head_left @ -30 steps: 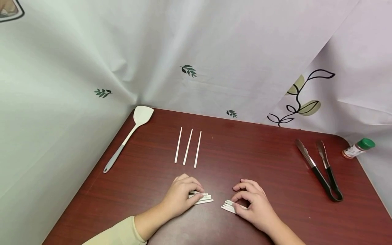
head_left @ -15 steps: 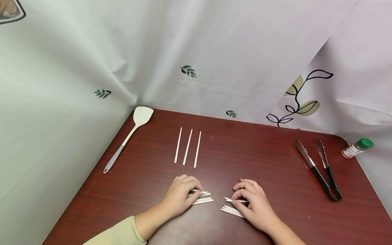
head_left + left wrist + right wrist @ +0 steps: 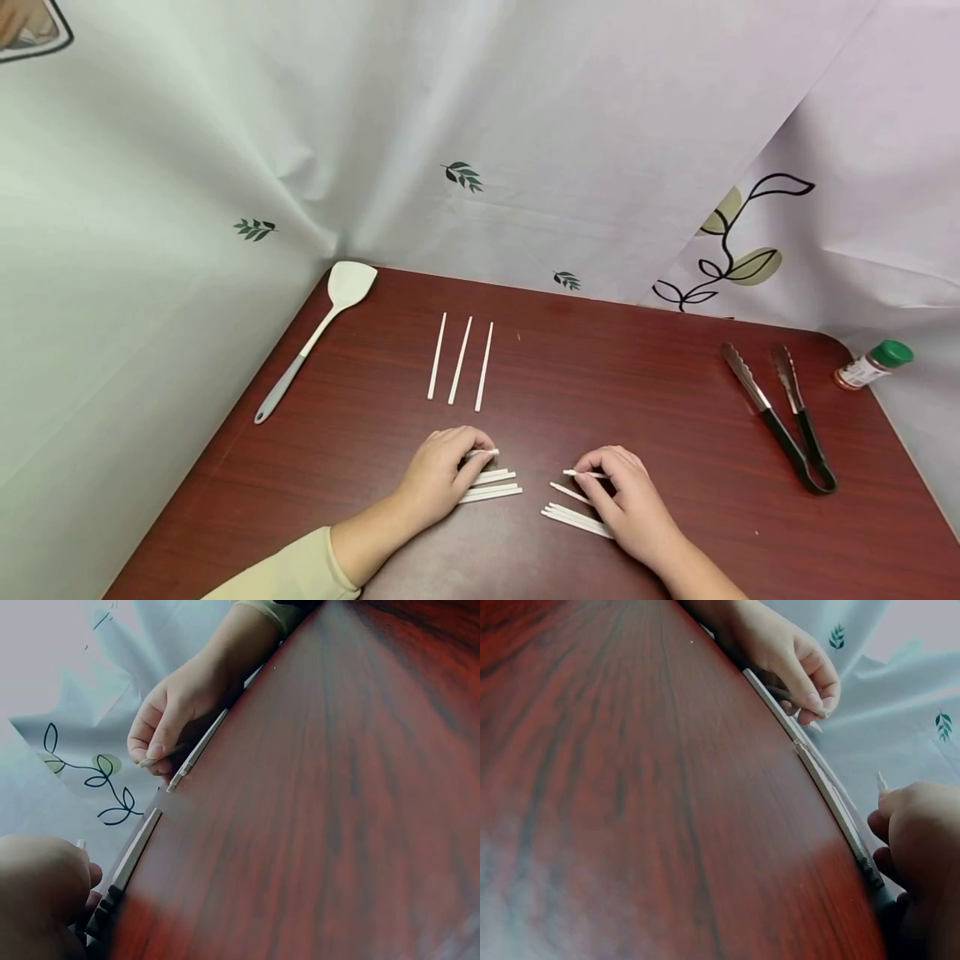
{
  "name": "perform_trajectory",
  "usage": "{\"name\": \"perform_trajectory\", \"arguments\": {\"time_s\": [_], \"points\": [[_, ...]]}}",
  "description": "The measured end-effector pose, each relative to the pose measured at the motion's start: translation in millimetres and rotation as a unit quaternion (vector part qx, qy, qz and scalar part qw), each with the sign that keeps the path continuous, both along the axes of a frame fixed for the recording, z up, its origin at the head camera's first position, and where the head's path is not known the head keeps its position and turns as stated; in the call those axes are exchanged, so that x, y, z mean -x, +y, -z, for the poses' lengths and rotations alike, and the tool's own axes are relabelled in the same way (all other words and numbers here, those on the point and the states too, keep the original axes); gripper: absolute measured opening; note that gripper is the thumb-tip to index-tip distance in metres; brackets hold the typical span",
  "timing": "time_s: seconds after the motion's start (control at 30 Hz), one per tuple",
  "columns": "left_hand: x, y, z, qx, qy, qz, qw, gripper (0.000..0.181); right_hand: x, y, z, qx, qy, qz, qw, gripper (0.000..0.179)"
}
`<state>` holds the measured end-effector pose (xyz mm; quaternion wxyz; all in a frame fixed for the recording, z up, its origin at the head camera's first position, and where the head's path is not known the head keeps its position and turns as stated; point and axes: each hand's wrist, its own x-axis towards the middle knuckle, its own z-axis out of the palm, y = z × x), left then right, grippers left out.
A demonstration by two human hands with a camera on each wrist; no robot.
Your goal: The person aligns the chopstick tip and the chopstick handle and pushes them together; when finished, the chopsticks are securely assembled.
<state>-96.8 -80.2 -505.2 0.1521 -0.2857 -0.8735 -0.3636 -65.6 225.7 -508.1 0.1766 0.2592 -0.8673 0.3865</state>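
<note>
Between thumb and fingers, my left hand [image 3: 427, 479] pinches a white chopstick [image 3: 493, 452]; its blunt end pokes out to the right, the rest hidden by the hand. Below that hand, several chopsticks [image 3: 495, 492] lie on the table, pointing right. Opposite, my right hand [image 3: 630, 504] pinches another chopstick by its narrow end [image 3: 570, 473], raised above the table in the left wrist view. One loose chopstick [image 3: 572, 492] lies just below these fingers, and a bunch of several more [image 3: 577, 521] nearer me. Three chopsticks [image 3: 459, 362] stand apart in a row farther back.
A white spatula with a grey handle [image 3: 315, 333] lies along the left table edge. Tongs with black handles [image 3: 783, 417] are spread at the right. Beyond them is a green-capped spice jar [image 3: 873, 365]. White patterned cloth [image 3: 517, 142] walls the back.
Each hand has drawn one chopstick out of its bunch and away from me. The remaining chopsticks are now uncovered and more spread out. The back row and the utensils stay put.
</note>
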Motion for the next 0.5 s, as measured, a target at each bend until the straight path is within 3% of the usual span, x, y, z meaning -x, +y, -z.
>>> {"name": "perform_trajectory", "arguments": {"time_s": [0.23,0.4,0.5], "points": [[0.5,-1.0,-0.5,-0.006,0.026,0.009,0.9996,0.007,1.1,-0.8,-0.6,0.037,0.029,0.001,0.9989,0.032],[0.3,-0.2,-1.2,-0.020,0.055,0.069,0.9959,0.013,3.6,-1.0,0.8,0.055,0.068,-0.021,0.9959,0.033],[-2.2,2.4,-2.1,-0.007,0.074,0.102,0.9920,0.017,4.4,-0.8,0.9,0.053,0.088,-0.028,0.9943,0.027]]}}
